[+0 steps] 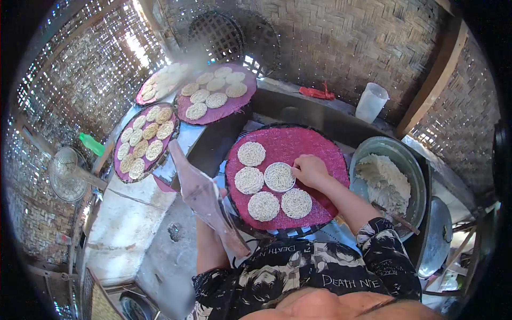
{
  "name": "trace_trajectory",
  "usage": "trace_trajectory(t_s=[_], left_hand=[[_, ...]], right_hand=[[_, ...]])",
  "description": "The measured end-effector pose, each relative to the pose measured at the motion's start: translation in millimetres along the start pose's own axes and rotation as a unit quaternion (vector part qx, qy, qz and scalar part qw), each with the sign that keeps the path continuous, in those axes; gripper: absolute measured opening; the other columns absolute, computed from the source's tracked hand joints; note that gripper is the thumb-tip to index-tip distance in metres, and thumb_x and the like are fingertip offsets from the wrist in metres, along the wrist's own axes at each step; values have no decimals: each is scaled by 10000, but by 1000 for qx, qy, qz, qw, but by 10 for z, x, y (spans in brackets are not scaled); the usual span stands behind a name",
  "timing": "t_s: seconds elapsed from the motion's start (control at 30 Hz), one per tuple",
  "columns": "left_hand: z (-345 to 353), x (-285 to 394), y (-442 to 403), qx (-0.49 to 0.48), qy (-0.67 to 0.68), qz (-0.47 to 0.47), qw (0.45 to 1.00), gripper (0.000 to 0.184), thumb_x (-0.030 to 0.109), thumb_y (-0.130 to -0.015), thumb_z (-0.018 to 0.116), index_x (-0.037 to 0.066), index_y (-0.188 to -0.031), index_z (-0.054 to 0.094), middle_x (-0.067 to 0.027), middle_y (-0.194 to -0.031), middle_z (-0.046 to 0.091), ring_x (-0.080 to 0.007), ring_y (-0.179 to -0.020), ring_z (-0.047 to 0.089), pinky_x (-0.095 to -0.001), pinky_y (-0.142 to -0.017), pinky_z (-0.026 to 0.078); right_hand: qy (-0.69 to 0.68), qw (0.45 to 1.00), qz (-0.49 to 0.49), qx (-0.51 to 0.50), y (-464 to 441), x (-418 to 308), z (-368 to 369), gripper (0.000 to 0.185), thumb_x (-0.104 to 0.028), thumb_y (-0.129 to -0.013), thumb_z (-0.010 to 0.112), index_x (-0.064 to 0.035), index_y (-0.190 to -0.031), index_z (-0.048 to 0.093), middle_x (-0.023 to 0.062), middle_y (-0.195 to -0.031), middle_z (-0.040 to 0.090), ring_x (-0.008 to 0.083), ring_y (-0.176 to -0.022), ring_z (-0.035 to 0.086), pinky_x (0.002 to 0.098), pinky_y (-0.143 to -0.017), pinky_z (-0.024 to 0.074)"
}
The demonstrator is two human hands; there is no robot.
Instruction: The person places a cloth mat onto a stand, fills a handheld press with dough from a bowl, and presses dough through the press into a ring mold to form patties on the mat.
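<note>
A round tray lined with red cloth (320, 144) lies before me with several flat rounds of pale noodle-like strands, such as one noodle round (263, 206). Among them a white ring mould (280, 177) encircles another round. My right hand (311, 170) pinches the mould's right rim, fingers closed. My left hand (223, 193) is mostly hidden behind a wooden press (200, 189) with a handle at each end; it grips the press, tilted, at the tray's left edge.
Right of the tray stands a basin (418, 154) of pale dough (386, 184), with a stick (394, 216) over its rim. A white cup (372, 102) and red plastic bag (317, 93) sit behind. More trays of rounds (216, 93) lie back left. A strainer (68, 173) is at left.
</note>
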State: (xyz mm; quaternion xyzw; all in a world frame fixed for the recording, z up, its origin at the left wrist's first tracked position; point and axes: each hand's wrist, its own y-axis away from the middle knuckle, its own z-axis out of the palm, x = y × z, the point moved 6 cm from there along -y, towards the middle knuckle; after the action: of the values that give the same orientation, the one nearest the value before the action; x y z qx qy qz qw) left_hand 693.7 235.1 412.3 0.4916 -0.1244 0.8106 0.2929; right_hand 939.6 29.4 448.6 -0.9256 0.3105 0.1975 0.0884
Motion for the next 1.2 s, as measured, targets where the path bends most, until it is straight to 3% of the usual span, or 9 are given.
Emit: trace_trajectory(t_s=[0.27, 0.4, 0.43, 0.53, 0.77, 0.97, 1.07, 1.17, 1.2], left_hand=[[-50, 55, 101, 27, 104, -34, 994, 565, 378, -839, 541, -118, -1101, 473, -131, -723, 539, -207, -527, 486, -306, -440, 407], [74, 230, 172, -45, 129, -52, 989, 458, 248, -805, 613, -143, -1008, 487, -103, -710, 537, -175, -527, 498, -277, -440, 424], [204, 321, 278, 40, 74, -14, 996, 499, 275, -813, 606, -167, -1001, 470, -65, -651, 489, -145, -496, 424, -249, -414, 322], [251, 326, 314, 1, 78, 9, 997, 232, 121, -749, 670, -17, -847, 511, -81, -664, 528, -131, -492, 491, -216, -420, 387], [509, 423, 475, -50, 140, 7, 989, 217, 35, -703, 704, 44, -813, 517, -60, -671, 549, -111, -484, 509, -194, -411, 404], [610, 595, 628, -7, 36, 84, 996, 247, 38, -707, 701, 68, -841, 496, -24, -632, 496, -110, -512, 502, -188, -413, 401], [473, 414, 428, -77, 46, 56, 994, 211, 88, -745, 677, 76, -820, 480, -25, -625, 476, -113, -514, 483, -182, -414, 400], [682, 433, 479, -188, 137, 7, 973, 186, 163, -798, 629, 74, -793, 465, -31, -621, 466, -119, -512, 466, -176, -420, 397], [739, 440, 500, -216, 161, 0, 963, 190, 188, -814, 611, 72, -786, 462, -32, -618, 464, -122, -510, 462, -174, -420, 396]], right_hand=[[-48, 993, 17, 109, 269, 87, -623, 203, -272, -708, 590, -78, -719, 649, 122, -773, 607, 310, -781, 594, 429, -692, 467], [13, 993, 63, 100, 647, 422, -807, 208, -280, -702, 587, -83, -720, 651, 124, -792, 615, 314, -768, 600, 431, -683, 476], [30, 993, 79, 89, 742, 498, -803, 209, -280, -701, 586, -83, -724, 652, 125, -797, 618, 314, -769, 602, 433, -681, 479], [61, 990, 109, 69, 944, 633, -760, 206, -276, -695, 582, -87, -734, 658, 126, -802, 624, 314, -773, 608, 436, -678, 486], [30, 990, 123, 59, 1079, 723, -599, 242, -313, -712, 589, -94, -781, 664, 120, -850, 630, 309, -810, 609, 428, -702, 487], [32, 952, 135, 272, 1145, 868, -863, 374, -381, -765, 591, -60, -953, 626, 135, -890, 616, 309, -846, 585, 407, -738, 464], [-96, 949, 172, 246, 993, 1335, -523, 349, -329, -799, 589, -30, -979, 601, 125, -818, 611, 257, -716, 596, 387, -636, 474], [-385, 893, 233, 9, 964, 1470, -168, 326, -292, -846, 563, -27, -1034, 578, 55, -702, 575, 145, -540, 538, 319, -484, 439], [-384, 894, 229, 21, 973, 1477, -171, 321, -276, -852, 558, -22, -1048, 563, 49, -684, 563, 129, -516, 522, 300, -458, 428]])
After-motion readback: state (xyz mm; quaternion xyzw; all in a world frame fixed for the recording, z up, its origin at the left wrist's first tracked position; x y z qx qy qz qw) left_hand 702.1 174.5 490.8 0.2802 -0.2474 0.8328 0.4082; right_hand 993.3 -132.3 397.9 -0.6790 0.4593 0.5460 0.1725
